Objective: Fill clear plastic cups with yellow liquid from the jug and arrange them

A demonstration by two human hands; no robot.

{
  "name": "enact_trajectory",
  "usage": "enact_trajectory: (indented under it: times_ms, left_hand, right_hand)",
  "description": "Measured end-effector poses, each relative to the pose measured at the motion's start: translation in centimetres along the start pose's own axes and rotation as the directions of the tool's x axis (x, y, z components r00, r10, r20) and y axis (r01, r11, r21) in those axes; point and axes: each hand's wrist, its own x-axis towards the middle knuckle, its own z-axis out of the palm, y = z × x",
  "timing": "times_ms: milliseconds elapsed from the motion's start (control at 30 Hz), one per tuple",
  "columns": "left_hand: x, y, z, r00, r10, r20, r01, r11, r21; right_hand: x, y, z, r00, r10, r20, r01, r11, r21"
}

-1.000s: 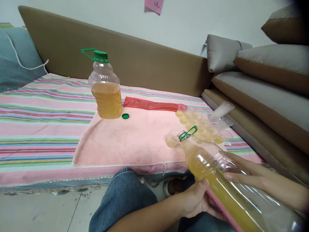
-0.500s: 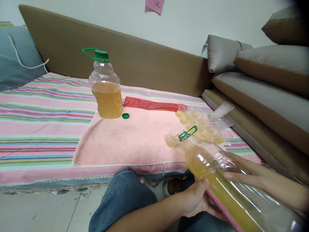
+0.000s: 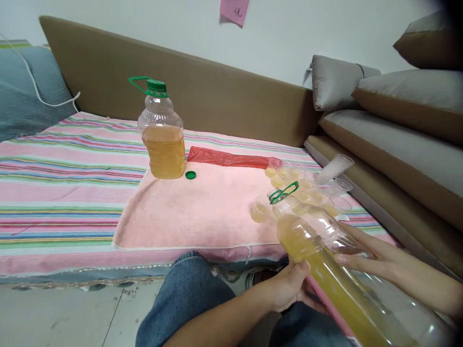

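A large clear plastic bottle of yellow liquid lies tilted across the lower right, its uncapped neck and green ring handle pointing up and left. My left hand grips its underside from below. Around its upper far side my right hand is closed, partly hidden behind the clear plastic. Close by the bottle's mouth stands a clear plastic cup with yellow liquid. Behind the bottle, several filled cups cluster on the pink cloth, with a stack of nested cups leaning over them.
A second, capped bottle stands at the back left with a loose green cap beside it. Flattened red plastic lies along the cloth's far edge. Grey-brown cushions are piled at right. A brown backboard bounds the striped bed.
The bottle's neck has risen slightly and its mouth now sits a little higher, apart from the near cup. Both hands keep their hold. The whole view has shifted slightly.
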Motion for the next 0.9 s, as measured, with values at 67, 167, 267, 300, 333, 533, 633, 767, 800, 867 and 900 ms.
enact_trajectory:
  times_ms: [67,167,267,300,333,533,633,767,800,867,900]
  left_hand:
    - [0.0,0.5,-0.3,1.0,0.01,-0.023,-0.009,0.998,0.057]
    - [-0.5,1.8,-0.5,0.997,0.034,-0.065,-0.021,0.98,0.2]
    - [-1.4,3.5,-0.7,0.987,0.132,-0.092,-0.088,0.921,0.378]
    - [-1.7,4.2,-0.8,0.978,0.188,-0.093,-0.131,0.893,0.43]
    - [-2.0,4.8,-0.9,0.973,0.216,-0.08,-0.156,0.875,0.458]
    - [-3.9,8.8,-1.8,0.924,0.381,-0.044,-0.276,0.74,0.614]
    - [-5.6,10.8,-2.2,0.926,0.37,-0.075,-0.227,0.704,0.673]
    - [-8.6,13.6,-3.0,0.887,0.422,-0.188,-0.141,0.635,0.759]
    - [-9.5,14.3,-3.2,0.85,0.476,-0.227,-0.137,0.615,0.776]
    - [-11.2,15.5,-3.7,0.761,0.568,-0.315,-0.119,0.599,0.792]
    - [-12.1,16.0,-4.0,0.716,0.605,-0.349,-0.115,0.595,0.796]
  right_hand:
    - [0.2,0.1,0.2,0.999,0.036,0.011,-0.036,0.999,0.037]
    - [0.1,-0.1,0.7,1.0,0.015,0.021,-0.018,0.989,0.144]
    - [-0.3,-0.3,1.5,0.997,-0.05,-0.055,0.059,0.981,0.183]
    - [-0.4,-0.3,1.9,0.993,-0.074,-0.09,0.089,0.979,0.185]
    - [-0.5,-0.3,2.3,0.987,-0.102,-0.122,0.124,0.975,0.187]
    - [-0.4,-0.5,6.0,0.897,-0.306,-0.317,0.381,0.901,0.208]
    - [-0.1,-1.7,8.6,0.878,-0.313,-0.362,0.44,0.827,0.351]
    - [1.1,-4.2,12.2,0.869,-0.33,-0.368,0.492,0.645,0.584]
    - [1.6,-5.0,12.9,0.861,-0.341,-0.378,0.509,0.602,0.615]
    - [2.7,-6.8,14.3,0.832,-0.377,-0.407,0.553,0.523,0.648]
    - [3.3,-7.7,14.9,0.816,-0.398,-0.419,0.576,0.488,0.656]
